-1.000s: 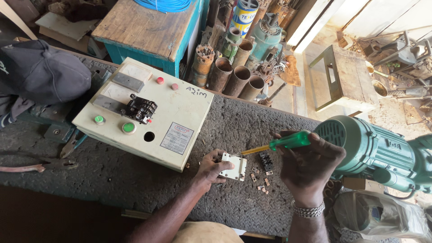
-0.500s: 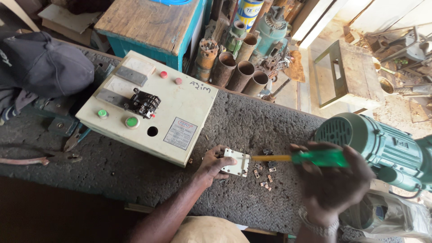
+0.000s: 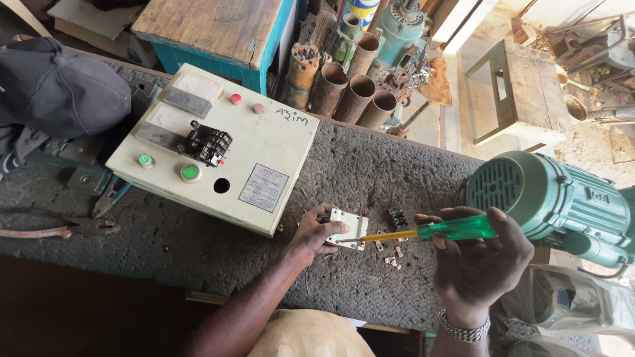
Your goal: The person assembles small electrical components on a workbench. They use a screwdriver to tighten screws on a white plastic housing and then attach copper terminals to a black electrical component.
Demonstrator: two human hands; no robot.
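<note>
A: On the rough grey tabletop (image 3: 370,165), what's held?
B: Left hand (image 3: 316,233) fingers clamp the white switch plate (image 3: 348,229). Right hand (image 3: 479,264) grips the green screwdriver (image 3: 430,232), tip on plate. Cluttered workshop.

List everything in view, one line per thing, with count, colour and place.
white part: one, under the left hand, mid-bench
screwdriver: one, green handle, yellow shaft, tip on the white part
small loose pieces: several, beside the white part
black block: one, behind the pieces
control box: one, cream, left of centre
motor: one, green, right
metal pipes: several, rusty, behind the bench
cap: one, dark, far left
pliers: one, left of the box
left hand: holds the white part
right hand: grips the screwdriver
</note>
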